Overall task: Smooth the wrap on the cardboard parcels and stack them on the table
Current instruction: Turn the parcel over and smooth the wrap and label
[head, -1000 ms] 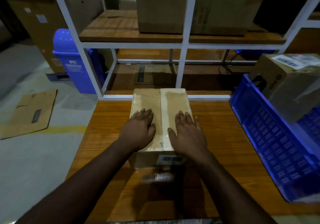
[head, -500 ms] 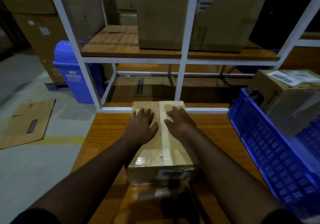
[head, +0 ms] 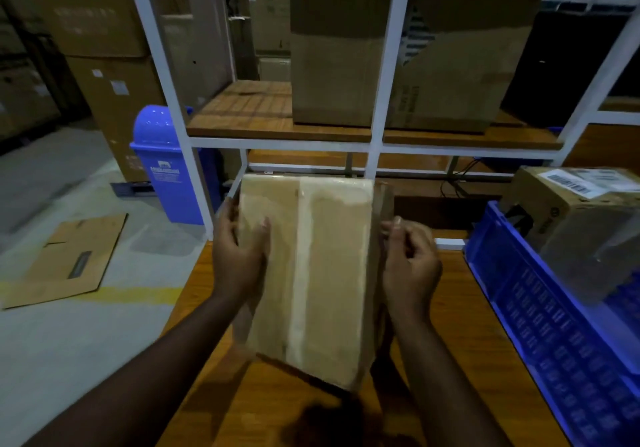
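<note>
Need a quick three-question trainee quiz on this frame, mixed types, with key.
1. True or false: the wrapped parcel lies flat on the table.
2. Which grips the parcel's left edge? A) left hand B) right hand C) neither
3. Fill in: the labelled box sits in the blue ____.

Key: 1 false, it is lifted and tilted; 2 A; 3 crate.

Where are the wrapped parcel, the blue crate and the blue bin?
wrapped parcel (head: 329,273): head view, on its taped top face.
blue crate (head: 540,311): head view, on its near wall.
blue bin (head: 166,176): head view, on its front.
</note>
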Tool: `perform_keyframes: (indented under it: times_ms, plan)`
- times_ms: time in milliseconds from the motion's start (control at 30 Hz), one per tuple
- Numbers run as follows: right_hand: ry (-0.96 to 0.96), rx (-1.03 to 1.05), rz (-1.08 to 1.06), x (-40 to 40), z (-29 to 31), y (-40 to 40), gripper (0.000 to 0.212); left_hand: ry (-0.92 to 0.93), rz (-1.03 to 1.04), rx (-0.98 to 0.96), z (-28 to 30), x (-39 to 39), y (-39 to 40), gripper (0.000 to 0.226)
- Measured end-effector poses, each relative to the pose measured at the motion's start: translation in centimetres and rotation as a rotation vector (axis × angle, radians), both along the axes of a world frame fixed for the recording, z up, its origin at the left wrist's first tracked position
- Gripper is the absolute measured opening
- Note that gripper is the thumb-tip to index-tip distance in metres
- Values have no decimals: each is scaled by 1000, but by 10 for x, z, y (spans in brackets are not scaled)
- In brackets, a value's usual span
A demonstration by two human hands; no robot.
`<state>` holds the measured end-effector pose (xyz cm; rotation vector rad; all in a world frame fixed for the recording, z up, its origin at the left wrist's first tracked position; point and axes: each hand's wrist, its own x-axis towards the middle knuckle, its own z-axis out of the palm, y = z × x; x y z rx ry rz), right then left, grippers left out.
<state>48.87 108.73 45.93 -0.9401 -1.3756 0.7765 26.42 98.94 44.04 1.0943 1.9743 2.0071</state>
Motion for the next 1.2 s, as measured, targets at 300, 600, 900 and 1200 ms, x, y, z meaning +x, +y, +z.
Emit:
perform_keyframes:
  times_ms: [300,600,900,1200]
  plan:
    - [140,-178,257,1,12,-40,78,-403,-252,-42,43,7,2,89]
    - [-329,-488,564,3,65,4,39,-209,-401,-435,93,11,16,23]
    - [-1316,205,374,-57,59,26,64,774,-305,-903,70,-12,63,66]
    - [-1381,89,351,-61,79,12,63,1043,-264,-920,90,0,51,54]
